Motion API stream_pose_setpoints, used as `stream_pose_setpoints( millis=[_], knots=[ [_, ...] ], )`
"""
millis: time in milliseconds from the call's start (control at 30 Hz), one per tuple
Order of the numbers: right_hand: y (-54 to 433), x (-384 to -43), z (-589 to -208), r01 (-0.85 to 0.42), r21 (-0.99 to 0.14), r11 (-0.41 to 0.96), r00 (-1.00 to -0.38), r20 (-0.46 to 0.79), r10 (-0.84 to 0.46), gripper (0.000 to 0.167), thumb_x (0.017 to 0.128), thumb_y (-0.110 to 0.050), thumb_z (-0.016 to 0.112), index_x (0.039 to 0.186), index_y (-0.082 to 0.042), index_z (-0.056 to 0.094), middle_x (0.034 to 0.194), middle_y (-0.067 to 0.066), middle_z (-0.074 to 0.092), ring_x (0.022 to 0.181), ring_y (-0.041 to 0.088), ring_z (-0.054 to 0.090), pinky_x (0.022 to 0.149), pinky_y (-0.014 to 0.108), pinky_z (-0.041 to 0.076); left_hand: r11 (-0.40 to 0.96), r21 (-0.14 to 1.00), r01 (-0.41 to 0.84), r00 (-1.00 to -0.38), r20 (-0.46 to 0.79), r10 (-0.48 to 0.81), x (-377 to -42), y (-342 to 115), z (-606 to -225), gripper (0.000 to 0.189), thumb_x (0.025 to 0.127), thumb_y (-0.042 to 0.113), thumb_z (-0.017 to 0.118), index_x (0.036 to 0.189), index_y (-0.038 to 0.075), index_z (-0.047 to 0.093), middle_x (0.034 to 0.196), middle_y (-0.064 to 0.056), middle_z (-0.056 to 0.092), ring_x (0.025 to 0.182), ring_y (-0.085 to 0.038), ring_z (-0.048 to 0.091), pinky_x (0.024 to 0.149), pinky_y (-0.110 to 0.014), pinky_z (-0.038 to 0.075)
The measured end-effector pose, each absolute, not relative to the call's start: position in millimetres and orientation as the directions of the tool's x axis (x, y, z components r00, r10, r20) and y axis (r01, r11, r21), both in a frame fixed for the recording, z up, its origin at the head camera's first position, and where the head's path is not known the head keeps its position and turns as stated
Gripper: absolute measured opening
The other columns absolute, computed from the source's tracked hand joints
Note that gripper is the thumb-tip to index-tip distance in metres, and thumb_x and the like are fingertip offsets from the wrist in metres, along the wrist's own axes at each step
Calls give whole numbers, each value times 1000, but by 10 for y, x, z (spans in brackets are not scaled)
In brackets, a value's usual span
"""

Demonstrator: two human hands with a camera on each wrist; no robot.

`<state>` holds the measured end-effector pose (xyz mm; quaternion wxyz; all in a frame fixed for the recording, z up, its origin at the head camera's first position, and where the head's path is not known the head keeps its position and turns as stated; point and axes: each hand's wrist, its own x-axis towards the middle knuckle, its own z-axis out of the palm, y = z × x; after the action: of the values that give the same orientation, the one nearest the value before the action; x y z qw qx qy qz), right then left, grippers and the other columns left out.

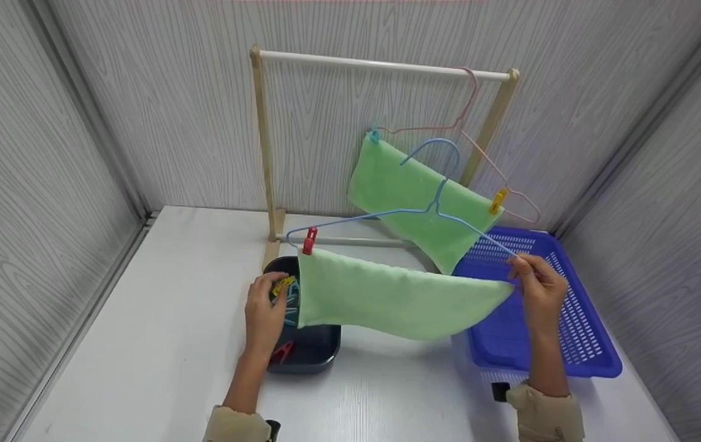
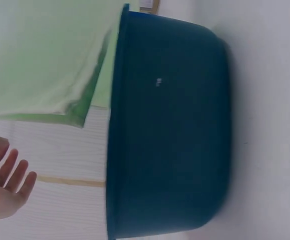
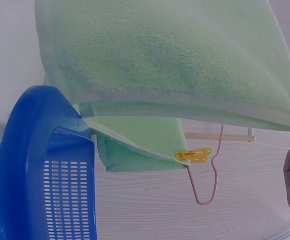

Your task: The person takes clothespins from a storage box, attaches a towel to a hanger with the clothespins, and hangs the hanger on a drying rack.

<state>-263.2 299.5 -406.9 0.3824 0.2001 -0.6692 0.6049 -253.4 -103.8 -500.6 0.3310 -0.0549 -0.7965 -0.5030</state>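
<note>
My right hand (image 1: 544, 291) grips the right end of a blue clothes hanger (image 1: 356, 216), also holding the corner of a light green towel (image 1: 399, 301) there. A red clothespin (image 1: 309, 240) fastens the towel's other corner to the hanger's left end. My left hand (image 1: 264, 313) is over a dark basin (image 1: 304, 367), its thumb and fingers apart around a yellow clothespin (image 1: 283, 285) in the head view. In the left wrist view, the left hand (image 2: 7, 185) shows loosely bent fingers above the basin rim, with no clothespin visible in them. Blue clothespins (image 1: 291, 304) and a red one lie in the basin.
A rack with a white rod (image 1: 381, 62) stands at the back. From it hangs a pink hanger (image 1: 488, 156) with a second green towel (image 1: 412, 184), clipped by blue and yellow clothespins. A blue plastic basket (image 1: 596, 334) sits at the right.
</note>
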Motion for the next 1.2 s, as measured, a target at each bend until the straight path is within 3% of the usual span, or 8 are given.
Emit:
stream_pose_setpoints(
  millis=[200,567,967,1200],
  knots=[
    [3006,-2622,-4067,-730,-656,193,-624,755,204,10,87,13,52,85,18,61,65,13,56,47,16,37,41,15,31,598,761,252,-874,444,-197,-2529,-1032,-5180,20,84,-3,63,103,0,61,107,-15,56,103,-31,50,87,-43,41],
    [2994,-2612,-4069,-730,-654,200,-618,756,216,10,87,12,54,82,18,61,63,11,55,45,12,36,40,16,29,752,651,103,-954,279,-111,-2543,-1077,-5491,24,81,-1,66,105,-4,62,105,-19,56,99,-36,51,81,-46,44],
    [2986,-2607,-4064,-735,-640,223,-603,768,216,10,87,11,54,82,16,62,62,12,54,45,11,36,40,16,29,863,505,-4,-996,76,-49,-2595,-1042,-5560,35,83,1,64,116,-8,57,116,-27,52,103,-40,50,76,-48,48],
    [2989,-2617,-4058,-735,-646,207,-609,763,217,10,87,13,53,82,15,62,63,12,54,46,13,37,40,16,30,877,480,9,-996,81,-34,-2632,-1024,-5579,31,82,-5,62,111,-11,57,112,-29,49,99,-41,51,72,-48,49]
  ],
)
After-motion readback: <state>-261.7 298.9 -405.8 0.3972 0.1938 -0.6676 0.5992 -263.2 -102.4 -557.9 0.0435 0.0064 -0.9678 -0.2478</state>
